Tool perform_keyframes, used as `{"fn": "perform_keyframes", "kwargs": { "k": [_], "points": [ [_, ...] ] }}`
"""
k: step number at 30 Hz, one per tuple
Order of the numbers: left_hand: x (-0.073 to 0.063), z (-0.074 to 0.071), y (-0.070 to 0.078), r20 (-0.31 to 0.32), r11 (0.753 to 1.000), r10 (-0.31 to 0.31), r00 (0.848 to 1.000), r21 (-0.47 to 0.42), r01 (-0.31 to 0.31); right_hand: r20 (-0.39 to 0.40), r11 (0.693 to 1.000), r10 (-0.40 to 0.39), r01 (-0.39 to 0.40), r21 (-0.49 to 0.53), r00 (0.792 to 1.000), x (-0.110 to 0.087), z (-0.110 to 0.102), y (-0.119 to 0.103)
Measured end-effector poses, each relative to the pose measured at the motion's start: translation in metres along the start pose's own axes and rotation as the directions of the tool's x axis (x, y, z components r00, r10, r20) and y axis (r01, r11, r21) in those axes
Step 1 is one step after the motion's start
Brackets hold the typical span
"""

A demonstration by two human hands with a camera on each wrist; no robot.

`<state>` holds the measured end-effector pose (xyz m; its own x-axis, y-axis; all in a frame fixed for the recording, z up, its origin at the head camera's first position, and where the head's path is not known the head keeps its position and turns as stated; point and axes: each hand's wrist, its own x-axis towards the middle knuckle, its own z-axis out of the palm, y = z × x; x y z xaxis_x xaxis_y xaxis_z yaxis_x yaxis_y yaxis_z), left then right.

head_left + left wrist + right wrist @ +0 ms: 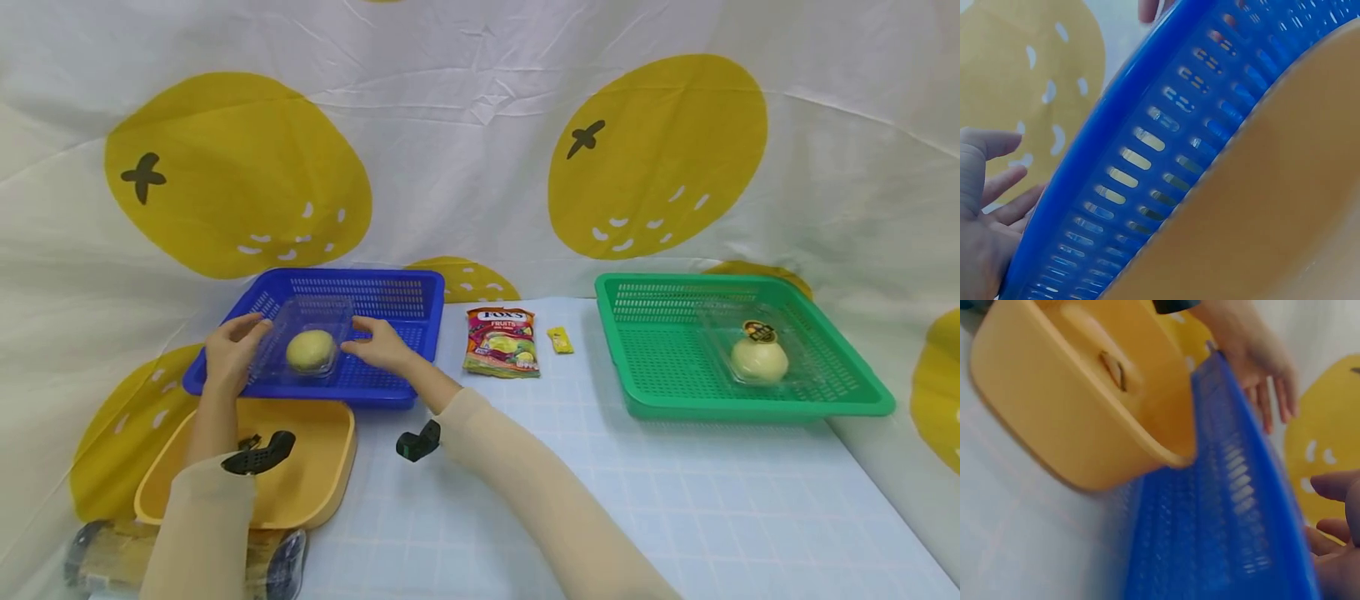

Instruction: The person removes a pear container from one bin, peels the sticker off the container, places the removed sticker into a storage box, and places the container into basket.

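"Where's the transparent box [302, 318]?"
"In the blue basket [375, 395], near its front edge, round pale item [311, 352] inside."
"Fingers [1007, 186]?"
"Left hand [231, 346], right hand [382, 343]: spread, flanking the box; contact, I can't tell."
"Room?"
"Desk [570, 425], right of the basket."

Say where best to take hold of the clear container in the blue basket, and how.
Likely its left and right sides, from above: the clear container sits inside the raised walls of the blue basket, and holding opposite sides should steady the pale round item inside it.
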<state>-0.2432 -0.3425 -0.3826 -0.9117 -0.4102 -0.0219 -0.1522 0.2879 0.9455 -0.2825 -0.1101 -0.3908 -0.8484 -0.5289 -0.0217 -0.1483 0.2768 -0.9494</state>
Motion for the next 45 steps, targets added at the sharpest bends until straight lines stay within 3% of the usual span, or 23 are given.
{"fn": "perform_keyframes", "kwargs": {
  "k": [5, 7, 9, 11, 14, 16, 19, 23, 26, 30, 32, 45],
  "points": [
    [-0.004, -0.001, 0.0, -0.031, 0.989, 0.053, 0.998, -0.139, -0.057, 0.023, 0.995, -0.039, 0.037, 0.09, 0.999, -0.019, -0.026, 0.001],
    [-0.005, 0.0, 0.0, -0.01, 0.979, 0.1, 0.995, -0.18, -0.1, 0.026, 0.992, -0.046, 0.043, 0.116, 0.999, -0.028, -0.035, 0.002],
    [-0.007, 0.003, 0.0, 0.02, 0.952, 0.163, 0.986, -0.267, -0.152, 0.027, 0.991, -0.058, 0.054, 0.121, 0.998, -0.036, -0.043, 0.003],
    [-0.009, 0.009, 0.001, 0.058, 0.907, 0.238, 0.97, -0.369, -0.201, 0.037, 0.99, -0.074, 0.069, 0.121, 0.997, -0.046, -0.051, 0.004],
    [-0.014, 0.019, 0.007, 0.142, 0.846, 0.342, 0.929, -0.478, -0.238, 0.063, 0.989, -0.094, 0.086, 0.123, 0.994, -0.059, -0.064, 0.006],
    [-0.019, 0.026, 0.013, 0.194, 0.834, 0.39, 0.9, -0.488, -0.256, 0.074, 0.989, -0.104, 0.095, 0.117, 0.992, -0.069, -0.073, 0.007],
    [-0.027, 0.035, 0.022, 0.248, 0.847, 0.418, 0.874, -0.454, -0.277, 0.067, 0.989, -0.117, 0.11, 0.096, 0.991, -0.083, -0.088, 0.012],
    [-0.035, 0.049, 0.033, 0.28, 0.875, 0.414, 0.866, -0.385, -0.294, 0.034, 0.987, -0.131, 0.128, 0.094, 0.991, -0.103, -0.108, 0.022],
    [-0.04, 0.06, 0.036, 0.317, 0.873, 0.434, 0.843, -0.379, -0.306, 0.002, 0.986, -0.127, 0.126, 0.11, 0.992, -0.119, -0.123, 0.03],
    [-0.045, 0.078, 0.038, 0.369, 0.86, 0.475, 0.799, -0.387, -0.333, -0.029, 0.991, -0.095, 0.097, 0.095, 0.995, -0.138, -0.142, 0.038],
    [-0.048, 0.087, 0.04, 0.38, 0.856, 0.487, 0.786, -0.386, -0.344, -0.039, 0.993, -0.082, 0.085, 0.086, 0.996, -0.149, -0.152, 0.042],
    [-0.073, 0.154, 0.047, 0.453, 0.856, 0.492, 0.743, -0.406, -0.319, -0.215, 0.98, -0.094, 0.128, 0.15, 0.972, -0.214, -0.212, 0.07]
  ]
}}
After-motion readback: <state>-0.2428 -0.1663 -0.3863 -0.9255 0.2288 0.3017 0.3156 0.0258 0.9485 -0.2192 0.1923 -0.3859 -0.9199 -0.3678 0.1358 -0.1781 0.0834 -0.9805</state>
